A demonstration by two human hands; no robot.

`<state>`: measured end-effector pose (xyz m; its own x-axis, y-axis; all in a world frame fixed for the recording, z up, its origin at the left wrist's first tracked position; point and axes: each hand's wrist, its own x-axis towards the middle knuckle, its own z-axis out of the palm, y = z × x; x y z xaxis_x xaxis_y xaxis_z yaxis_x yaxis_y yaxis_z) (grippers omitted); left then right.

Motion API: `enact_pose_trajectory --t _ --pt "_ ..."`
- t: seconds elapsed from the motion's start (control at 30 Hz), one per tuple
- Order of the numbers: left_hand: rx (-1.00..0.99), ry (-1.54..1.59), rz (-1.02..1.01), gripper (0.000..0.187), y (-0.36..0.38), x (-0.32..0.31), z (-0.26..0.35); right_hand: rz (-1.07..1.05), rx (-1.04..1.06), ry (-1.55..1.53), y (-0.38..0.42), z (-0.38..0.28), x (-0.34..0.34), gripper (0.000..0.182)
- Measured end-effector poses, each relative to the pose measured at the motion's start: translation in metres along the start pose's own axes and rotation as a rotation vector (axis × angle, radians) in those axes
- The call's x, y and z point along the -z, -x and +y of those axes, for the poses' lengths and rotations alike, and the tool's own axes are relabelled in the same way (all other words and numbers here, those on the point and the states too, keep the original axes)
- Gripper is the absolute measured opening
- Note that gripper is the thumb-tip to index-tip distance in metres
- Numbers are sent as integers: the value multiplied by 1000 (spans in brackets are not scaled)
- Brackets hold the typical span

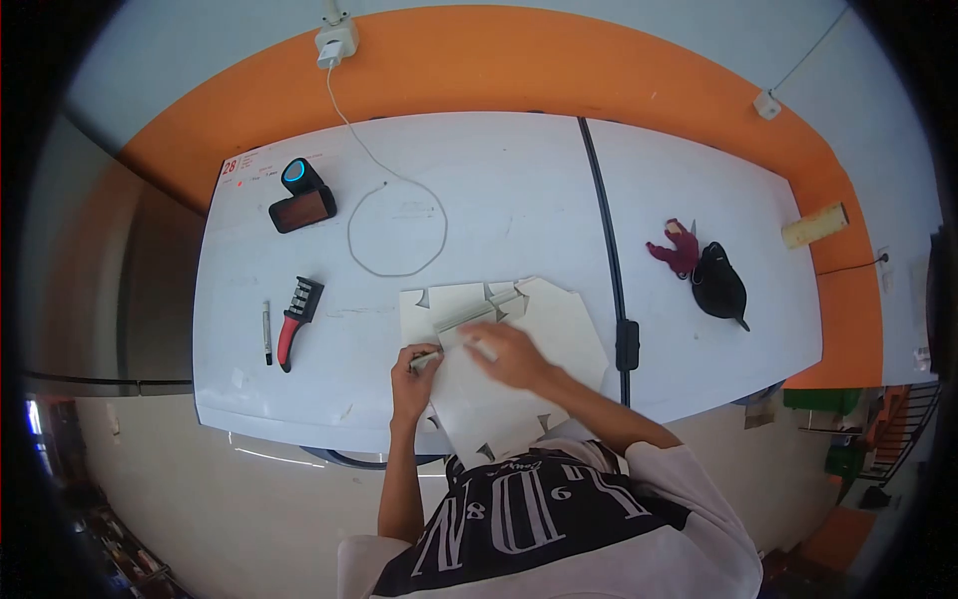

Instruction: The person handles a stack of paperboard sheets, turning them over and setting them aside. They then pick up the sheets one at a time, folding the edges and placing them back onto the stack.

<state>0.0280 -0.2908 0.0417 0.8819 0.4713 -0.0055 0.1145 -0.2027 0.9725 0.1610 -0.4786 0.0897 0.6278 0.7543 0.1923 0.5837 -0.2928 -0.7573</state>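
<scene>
Large white card sheets (544, 349) with small grey corner pieces lie overlapped at the table's front edge. My left hand (412, 381) is closed at their left side, pinching a small greyish strip (424, 359) whose kind I cannot make out. Over the middle of the sheets is my right hand (511, 355), its fingers bent and slightly blurred. Just beyond its fingertips lies a folded pale strip with lined edges (465, 321). Whether the right fingers hold anything is hidden by the blur.
A red-handled knife sharpener (295, 321) and a marker (266, 332) lie at left. Behind them are a round speaker (299, 176), a dark phone-like box (302, 211) and a looped white cable (349, 235). Scissors with maroon cloth (679, 250) and a black pouch (718, 287) lie right.
</scene>
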Motion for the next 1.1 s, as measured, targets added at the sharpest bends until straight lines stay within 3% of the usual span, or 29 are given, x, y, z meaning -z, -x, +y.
enact_pose_trajectory --t 0.03,0.07,0.1,0.2,0.23,0.37,0.47,0.63,0.77,0.93,1.1 --pt "164 158 32 22 -2 0 0 98 19 29 -10 5 16 29" --pt "163 152 34 22 -5 0 1 171 20 36 -18 15 28 31" --pt "157 162 10 22 -7 0 2 76 -104 61 -25 26 43 41" --pt "178 209 -33 23 -17 0 5 -41 -36 192 -38 52 69 50" --pt "205 249 -47 24 -20 1 6 -178 -101 176 -37 62 71 58" --pt "98 165 -71 24 -31 5 -5 -330 -64 236 -40 77 73 54" --pt "126 173 -73 21 -35 8 -3 -370 -207 198 -43 68 77 44" --pt "236 270 -94 18 -37 10 11 -205 -106 148 -35 60 77 26" --pt "201 304 -91 10 -40 6 6 -166 -134 117 -33 58 74 24" --pt "264 351 63 26 -45 -11 33 2 -18 296 -30 63 55 23" --pt "301 301 88 25 -44 -12 42 143 -26 326 -25 66 38 28"
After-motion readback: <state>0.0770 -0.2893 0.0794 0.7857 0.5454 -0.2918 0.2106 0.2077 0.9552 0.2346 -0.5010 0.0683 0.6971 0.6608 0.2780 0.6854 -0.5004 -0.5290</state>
